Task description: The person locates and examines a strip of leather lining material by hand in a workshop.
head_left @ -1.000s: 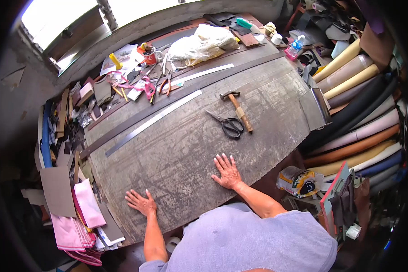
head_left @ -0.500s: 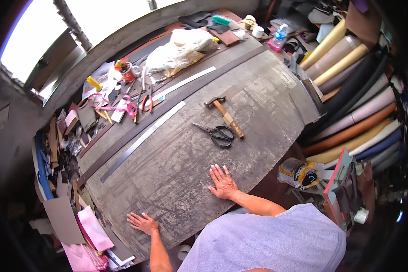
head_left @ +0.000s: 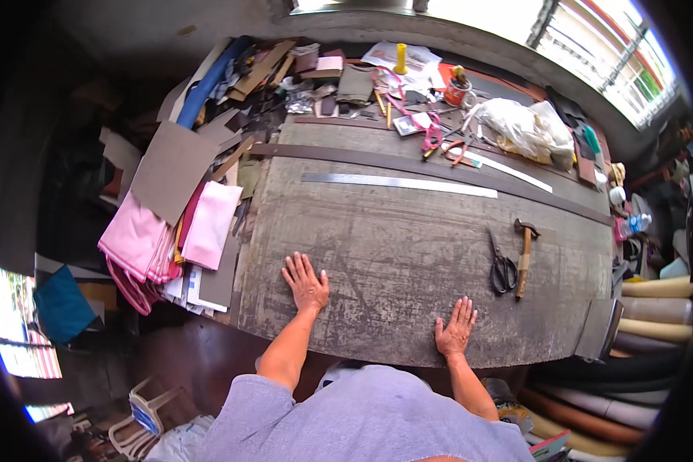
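Note:
My left hand (head_left: 307, 286) lies flat on the worn grey tabletop (head_left: 385, 269), fingers spread, with nothing in it. To its right, near the front edge, my right hand (head_left: 455, 329) rests palm down, also empty and with fingers apart. Black-handled scissors (head_left: 502, 266) lie above and to the right of my right hand. Just beside them is a hammer (head_left: 525, 258) with a wooden handle. Farther back, a metal ruler (head_left: 400, 184) lies in front of a long dark strip (head_left: 431, 167).
Pink cloth (head_left: 212, 223) and a grey board (head_left: 175, 171) are piled at the left. Along the back sit a red mug (head_left: 456, 94), pliers (head_left: 460, 152) and a white plastic bag (head_left: 523, 127). Material rolls (head_left: 654, 309) fill the right side. A plastic chair (head_left: 148, 416) stands lower left.
The view has swung to the left, showing more of the left pile, a window and a chair. Both hands still lie flat on the tabletop.

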`<state>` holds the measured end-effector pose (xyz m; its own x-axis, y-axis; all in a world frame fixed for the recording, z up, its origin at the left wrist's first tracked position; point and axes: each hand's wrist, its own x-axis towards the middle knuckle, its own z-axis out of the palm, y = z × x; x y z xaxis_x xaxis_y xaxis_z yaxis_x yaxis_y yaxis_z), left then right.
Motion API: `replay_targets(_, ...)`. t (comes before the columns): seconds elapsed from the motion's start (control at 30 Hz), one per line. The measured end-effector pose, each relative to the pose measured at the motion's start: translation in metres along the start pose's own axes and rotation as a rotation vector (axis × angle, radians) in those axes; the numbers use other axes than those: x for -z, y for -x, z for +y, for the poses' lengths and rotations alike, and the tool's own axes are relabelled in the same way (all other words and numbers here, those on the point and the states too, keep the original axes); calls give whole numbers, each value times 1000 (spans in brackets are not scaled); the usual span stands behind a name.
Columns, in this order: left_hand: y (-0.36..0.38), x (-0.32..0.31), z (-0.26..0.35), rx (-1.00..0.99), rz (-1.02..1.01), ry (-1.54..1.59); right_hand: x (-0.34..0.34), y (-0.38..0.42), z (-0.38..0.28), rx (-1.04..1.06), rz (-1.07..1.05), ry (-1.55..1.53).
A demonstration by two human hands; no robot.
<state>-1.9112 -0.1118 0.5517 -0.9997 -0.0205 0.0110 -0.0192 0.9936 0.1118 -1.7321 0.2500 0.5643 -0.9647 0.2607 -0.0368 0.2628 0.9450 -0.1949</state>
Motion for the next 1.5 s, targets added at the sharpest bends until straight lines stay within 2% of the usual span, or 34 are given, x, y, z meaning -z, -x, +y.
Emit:
replay_targets(0.53,-2,7,-9,-15,-13,95,-6,0,-8,40,54,52)
replay_targets(0.9,8,-4,-17,-30,61,146,-15,4,5,91,36,66)
replay_targets(1.07,79,1,-16,-84,81,147,-16,7,10,120,16,89)
replay_targets(1.17,173,11,-7,6,0,162,-18,9,13,159,36,100)
replay_targets(1.3,276,11,-8,206,33,125,-27,-3,15,365,57,97)
replay_targets(1.37,331,-1,-18,456,-121,151,-14,-5,-10,474,10,46)
replay_targets(1.43,407,-51,-34,767,-51,190,-7,-8,-46,624,-41,5)
replay_targets(1.5,471,-66,-48,1262,-229,426,-7,-2,-89,807,-95,-29)
